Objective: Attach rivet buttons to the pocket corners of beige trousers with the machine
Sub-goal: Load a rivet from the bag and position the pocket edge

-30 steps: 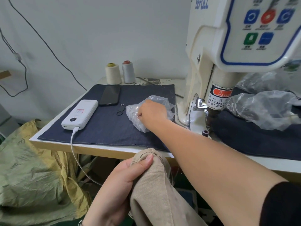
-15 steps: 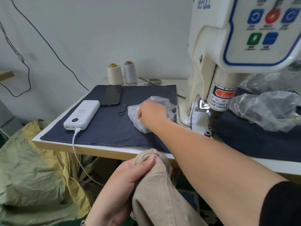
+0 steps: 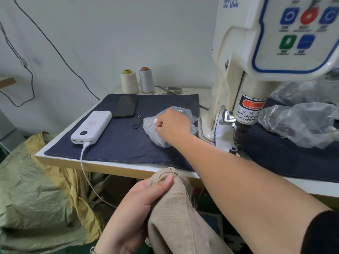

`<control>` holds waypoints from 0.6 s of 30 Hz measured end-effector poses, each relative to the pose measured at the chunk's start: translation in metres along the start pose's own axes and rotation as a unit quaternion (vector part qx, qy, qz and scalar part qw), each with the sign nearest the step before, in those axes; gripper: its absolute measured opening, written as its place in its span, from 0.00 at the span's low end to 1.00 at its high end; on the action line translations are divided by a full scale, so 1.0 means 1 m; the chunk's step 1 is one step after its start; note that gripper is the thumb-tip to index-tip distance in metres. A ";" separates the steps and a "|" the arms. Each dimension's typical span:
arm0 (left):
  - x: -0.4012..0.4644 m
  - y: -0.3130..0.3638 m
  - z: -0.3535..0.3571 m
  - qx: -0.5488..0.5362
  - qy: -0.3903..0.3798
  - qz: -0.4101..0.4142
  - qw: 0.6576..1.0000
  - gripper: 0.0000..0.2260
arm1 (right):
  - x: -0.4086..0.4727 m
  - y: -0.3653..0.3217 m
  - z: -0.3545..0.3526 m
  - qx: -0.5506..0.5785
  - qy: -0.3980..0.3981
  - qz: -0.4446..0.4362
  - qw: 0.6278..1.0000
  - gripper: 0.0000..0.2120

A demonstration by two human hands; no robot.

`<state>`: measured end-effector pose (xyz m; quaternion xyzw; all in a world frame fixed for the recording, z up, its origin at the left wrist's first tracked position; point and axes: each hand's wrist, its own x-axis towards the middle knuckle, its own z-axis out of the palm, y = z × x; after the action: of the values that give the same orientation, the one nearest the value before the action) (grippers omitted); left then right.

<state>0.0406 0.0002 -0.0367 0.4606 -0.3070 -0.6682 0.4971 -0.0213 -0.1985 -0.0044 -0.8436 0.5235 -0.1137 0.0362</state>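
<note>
A person sits at a rivet machine (image 3: 256, 70). Their right hand (image 3: 172, 125) reaches forward across the table and rests on a small clear bag (image 3: 156, 132), fingers curled together as if pinching something small through or inside the plastic; whether a rivet is actually between the fingertips cannot be told. The left hand (image 3: 134, 213) stays low, below the table's front edge, gripping the beige trousers (image 3: 176, 217), thumb pressed on a bunched, stitched corner of the cloth held uppermost. The trousers hang down from that grip toward the person's lap. The machine's die post (image 3: 233, 149) stands to the right of the bag hand and up and to the right of the trouser grip. The right hand looks nearer the post; likely it carries the rivet there, and the left lifts the corner after.
</note>
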 end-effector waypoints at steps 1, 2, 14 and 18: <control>0.000 0.000 0.001 0.001 -0.001 -0.001 1.000 0.26 | -0.001 0.000 -0.001 0.000 -0.002 0.004 1.000 0.13; -0.001 0.000 0.001 0.002 -0.001 -0.002 1.000 0.25 | -0.001 0.001 -0.003 0.009 -0.006 0.011 1.000 0.13; -0.004 -0.002 0.010 -0.003 0.001 -0.001 1.000 0.23 | -0.006 0.005 -0.014 0.186 -0.003 0.060 0.981 0.07; -0.005 -0.003 0.011 0.009 -0.002 -0.007 1.000 0.22 | -0.009 0.007 -0.016 0.312 0.055 0.070 0.946 0.09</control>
<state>0.0299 0.0053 -0.0336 0.4659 -0.3111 -0.6697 0.4875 -0.0350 -0.1933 0.0088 -0.7435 0.5211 -0.3146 0.2767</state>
